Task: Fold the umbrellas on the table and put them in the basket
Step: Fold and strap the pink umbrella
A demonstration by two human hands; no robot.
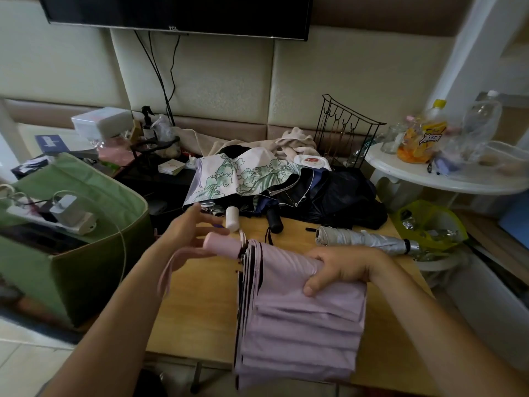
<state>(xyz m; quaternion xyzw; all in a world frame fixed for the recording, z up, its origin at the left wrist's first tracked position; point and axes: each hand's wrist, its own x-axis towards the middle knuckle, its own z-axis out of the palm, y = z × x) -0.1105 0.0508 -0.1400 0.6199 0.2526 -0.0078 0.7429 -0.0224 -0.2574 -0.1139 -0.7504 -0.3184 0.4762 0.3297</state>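
Observation:
A pink umbrella [300, 319] lies collapsed over the wooden table [194, 305], its loose canopy folds hanging toward me. My right hand [335, 267] grips the canopy near its top end. My left hand [186, 233] is at the pink handle [221, 245] with fingers loosely spread, blurred, and the wrist strap dangles below it. Behind lie a floral white umbrella [243, 176] with a white handle, a dark navy umbrella [329, 196] with a black handle, and a rolled silver umbrella [366, 239]. The green fabric basket [86, 253] stands at the left.
The basket holds a power strip, a charger and cables. A black wire rack [346, 133] and beige cloth sit at the back. A white round table [446, 176] with bottles stands at the right, a yellow-lined bin [429, 224] below it. A television hangs on the wall.

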